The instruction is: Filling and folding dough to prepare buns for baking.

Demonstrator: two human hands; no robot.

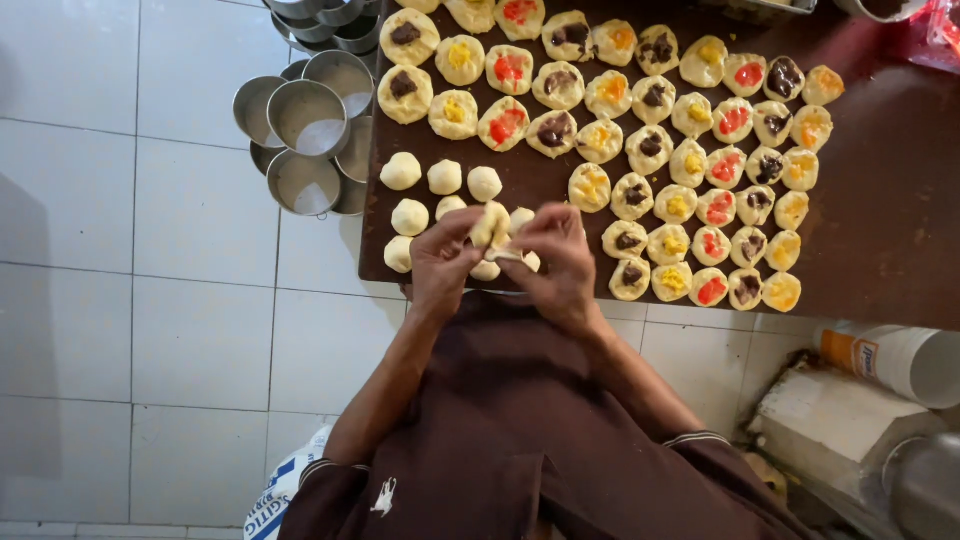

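White floor tiles [120,300] surround a dark brown table [880,220] lined with rows of filled dough rounds [655,150] topped red, yellow and brown. At the table's near edge, the left hand [445,262] and right hand [560,255] pinch one dough piece [492,228] between closed fingertips, beside plain dough balls [425,185]. Metal cups [305,130] stand off the left edge; a white cylindrical container with an orange label [890,358] lies below the near right edge.

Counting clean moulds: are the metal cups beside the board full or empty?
Empty: the upright metal cups show bare shiny bottoms. Those stacked underneath are hidden, so cannot tell.
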